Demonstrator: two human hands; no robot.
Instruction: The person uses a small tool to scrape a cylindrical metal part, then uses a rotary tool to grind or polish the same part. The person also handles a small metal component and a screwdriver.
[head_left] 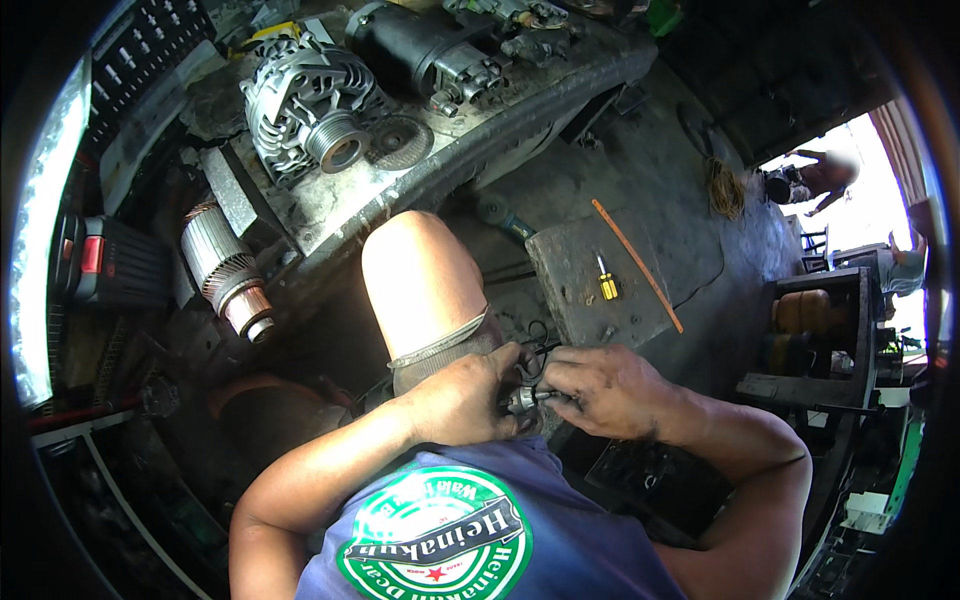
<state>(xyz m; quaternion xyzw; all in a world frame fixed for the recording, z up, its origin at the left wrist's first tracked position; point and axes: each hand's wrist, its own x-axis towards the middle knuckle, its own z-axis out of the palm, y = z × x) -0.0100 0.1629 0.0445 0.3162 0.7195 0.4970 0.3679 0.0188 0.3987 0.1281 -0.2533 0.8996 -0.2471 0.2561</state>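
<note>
Gripping small metal part (527, 399) | left hand (462, 398), right hand (600, 388) fingers closed on it | round green shirt emblem (435, 540)

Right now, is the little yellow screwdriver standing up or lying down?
Lying down. The yellow screwdriver rests flat on the grey block, beside a long orange rod, away from both hands.

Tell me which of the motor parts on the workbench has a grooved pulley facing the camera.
The silver alternator at the bench's left end. Its ribbed housing carries a grooved pulley in front; the dark starter motor beside it and the copper-ended armature below show none.
</note>
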